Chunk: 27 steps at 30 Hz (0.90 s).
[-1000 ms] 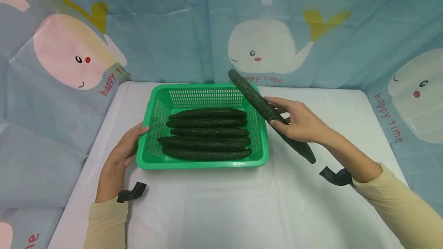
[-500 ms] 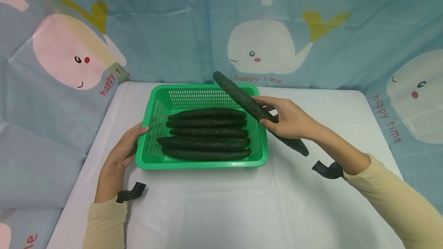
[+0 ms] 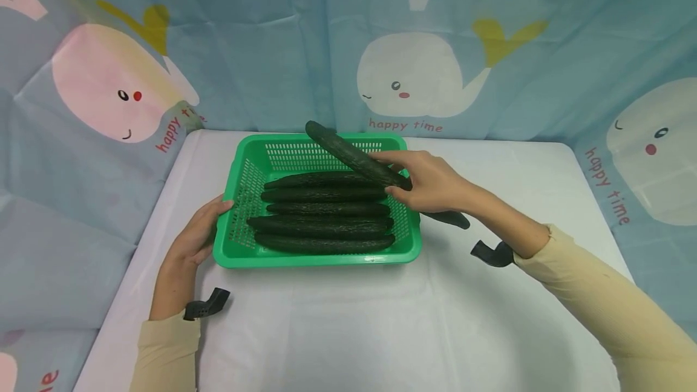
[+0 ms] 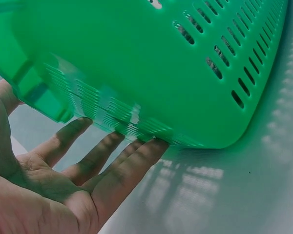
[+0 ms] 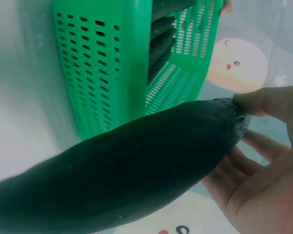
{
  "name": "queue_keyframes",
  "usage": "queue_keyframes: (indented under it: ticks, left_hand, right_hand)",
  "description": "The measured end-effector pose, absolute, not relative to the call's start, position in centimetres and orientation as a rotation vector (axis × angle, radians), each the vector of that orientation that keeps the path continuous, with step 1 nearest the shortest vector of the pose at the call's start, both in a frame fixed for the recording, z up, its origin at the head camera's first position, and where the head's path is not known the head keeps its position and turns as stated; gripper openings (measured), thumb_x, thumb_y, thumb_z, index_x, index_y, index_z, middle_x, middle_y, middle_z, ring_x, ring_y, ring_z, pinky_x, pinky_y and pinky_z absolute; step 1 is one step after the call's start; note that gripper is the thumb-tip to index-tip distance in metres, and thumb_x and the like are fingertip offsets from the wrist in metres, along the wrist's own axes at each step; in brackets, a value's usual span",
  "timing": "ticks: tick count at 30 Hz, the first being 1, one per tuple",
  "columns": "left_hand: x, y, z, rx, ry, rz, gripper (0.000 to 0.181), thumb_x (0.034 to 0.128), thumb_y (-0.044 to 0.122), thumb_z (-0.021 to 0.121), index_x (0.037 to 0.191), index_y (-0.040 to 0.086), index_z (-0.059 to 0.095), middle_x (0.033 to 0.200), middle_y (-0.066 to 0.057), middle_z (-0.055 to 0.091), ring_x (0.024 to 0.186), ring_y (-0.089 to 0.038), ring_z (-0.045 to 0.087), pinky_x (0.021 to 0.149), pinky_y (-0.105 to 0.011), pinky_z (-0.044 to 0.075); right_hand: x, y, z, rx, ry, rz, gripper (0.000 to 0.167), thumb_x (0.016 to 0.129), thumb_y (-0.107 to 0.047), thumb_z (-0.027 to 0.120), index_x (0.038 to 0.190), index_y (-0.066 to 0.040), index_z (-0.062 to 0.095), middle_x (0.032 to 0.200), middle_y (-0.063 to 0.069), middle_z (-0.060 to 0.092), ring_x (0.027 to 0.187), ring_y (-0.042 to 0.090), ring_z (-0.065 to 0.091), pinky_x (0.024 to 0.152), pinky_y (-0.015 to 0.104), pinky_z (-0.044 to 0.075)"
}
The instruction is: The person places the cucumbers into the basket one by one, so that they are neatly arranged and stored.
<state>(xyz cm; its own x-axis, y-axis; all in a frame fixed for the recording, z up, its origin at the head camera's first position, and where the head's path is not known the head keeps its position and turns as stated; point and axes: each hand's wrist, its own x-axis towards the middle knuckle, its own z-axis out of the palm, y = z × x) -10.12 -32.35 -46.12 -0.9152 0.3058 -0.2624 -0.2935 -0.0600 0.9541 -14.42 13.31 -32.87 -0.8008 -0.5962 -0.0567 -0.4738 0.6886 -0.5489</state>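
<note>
My right hand [image 3: 432, 183] holds a long dark green cucumber [image 3: 348, 153] between thumb and fingers. The cucumber slants over the right side of a green plastic basket [image 3: 316, 262], one end up toward the back and the other outside the right rim. In the right wrist view the cucumber [image 5: 127, 165] fills much of the foreground. Several more cucumbers [image 3: 327, 225] lie side by side in the basket. At the basket's left end, my left hand [image 3: 198, 231] grips the rim, thumb on top. The left wrist view shows its fingertips [image 4: 158, 144] against the slotted outer wall.
A white-covered table [image 3: 354, 325] lies beneath the basket. Blue curtain [image 3: 261, 71] printed with whales hangs behind and along both sides. Each wrist carries a black strap [image 3: 492, 254].
My right hand has carried the cucumber leftward, so more of it hangs over the basket, and its raised end has dropped slightly. The left hand and basket have stayed in place.
</note>
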Motion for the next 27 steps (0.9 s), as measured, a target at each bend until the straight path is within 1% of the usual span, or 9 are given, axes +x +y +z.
queue_keyframes:
  ticks: [6,7,15,17,19,20,22,24,27]
  left_hand:
    - [-10.0,-32.3,-46.0,0.005,1.827,2.029,0.074,0.1148,0.030,0.044,0.168,-0.005,0.006,0.126,0.009,0.070,0.113,-0.005,0.073,0.089,-0.026,0.064]
    - [-10.0,-32.3,-46.0,-0.002,1.830,2.028,0.074,0.1147,0.030,0.044,0.168,-0.005,0.006,0.126,0.010,0.070,0.112,-0.005,0.073,0.089,-0.026,0.064]
    - [-10.1,-32.2,-46.0,-0.035,1.840,2.019,0.074,0.1142,0.031,0.046,0.168,-0.003,0.008,0.124,0.011,0.071,0.111,-0.005,0.073,0.089,-0.026,0.064]
    - [-10.1,-32.2,-46.0,-0.053,1.836,2.024,0.074,0.1141,0.031,0.046,0.168,-0.003,0.008,0.123,0.012,0.072,0.110,-0.005,0.074,0.089,-0.026,0.065]
    - [-10.1,-32.1,-45.9,-0.063,1.842,2.023,0.075,0.1140,0.032,0.046,0.168,-0.003,0.009,0.122,0.012,0.072,0.109,-0.005,0.074,0.088,-0.027,0.065]
    - [-10.1,-32.1,-45.9,-0.068,1.845,2.022,0.075,0.1139,0.032,0.047,0.168,-0.003,0.009,0.121,0.012,0.073,0.108,-0.005,0.075,0.088,-0.027,0.065]
    - [-10.1,-32.1,-45.9,-0.071,1.854,2.018,0.075,0.1138,0.033,0.047,0.168,-0.003,0.010,0.121,0.012,0.073,0.108,-0.005,0.075,0.089,-0.028,0.065]
    - [-10.1,-32.1,-45.9,-0.070,1.865,2.013,0.076,0.1137,0.034,0.047,0.168,-0.003,0.010,0.121,0.012,0.073,0.108,-0.005,0.075,0.088,-0.029,0.065]
    - [-10.2,-32.1,-46.0,-0.052,1.864,2.015,0.075,0.1140,0.033,0.046,0.168,-0.004,0.010,0.121,0.012,0.073,0.108,-0.005,0.075,0.088,-0.028,0.065]
  right_hand:
    - [-14.9,11.7,-32.7,-0.949,2.677,-0.704,0.065,0.097,-0.018,0.071,0.158,-0.023,0.051,0.128,0.004,0.075,0.049,0.012,0.036,0.048,0.028,0.026]
    - [-14.9,11.5,-32.6,-0.959,2.675,-0.699,0.065,0.097,-0.019,0.071,0.159,-0.023,0.051,0.122,0.004,0.075,0.049,0.012,0.036,0.048,0.028,0.026]
    - [-15.4,9.2,-32.4,-1.077,2.661,-0.668,0.065,0.097,-0.018,0.071,0.159,-0.021,0.051,0.137,0.003,0.071,0.055,0.012,0.041,0.054,0.029,0.034]
    - [-15.6,8.6,-32.4,-1.100,2.664,-0.655,0.064,0.098,-0.018,0.071,0.159,-0.020,0.051,0.124,0.003,0.074,0.055,0.012,0.041,0.056,0.029,0.035]
    - [-15.9,8.0,-32.4,-1.112,2.668,-0.653,0.063,0.098,-0.018,0.070,0.158,-0.019,0.051,0.117,0.002,0.075,0.056,0.013,0.042,0.056,0.029,0.035]
    - [-16.0,7.7,-32.4,-1.109,2.669,-0.653,0.063,0.098,-0.018,0.070,0.158,-0.020,0.052,0.108,0.002,0.074,0.056,0.014,0.043,0.055,0.029,0.034]
    - [-16.2,7.1,-32.3,-1.100,2.671,-0.647,0.063,0.097,-0.019,0.070,0.158,-0.020,0.052,0.094,0.001,0.069,0.064,0.015,0.053,0.053,0.029,0.033]
    - [-16.3,6.6,-32.2,-1.085,2.670,-0.643,0.063,0.097,-0.019,0.070,0.157,-0.021,0.053,0.091,-0.001,0.069,0.080,0.016,0.064,0.053,0.028,0.036]
    - [-16.4,5.8,-32.1,-1.061,2.655,-0.638,0.063,0.097,-0.020,0.070,0.157,-0.021,0.053,0.082,-0.002,0.065,0.101,0.017,0.070,0.055,0.028,0.040]
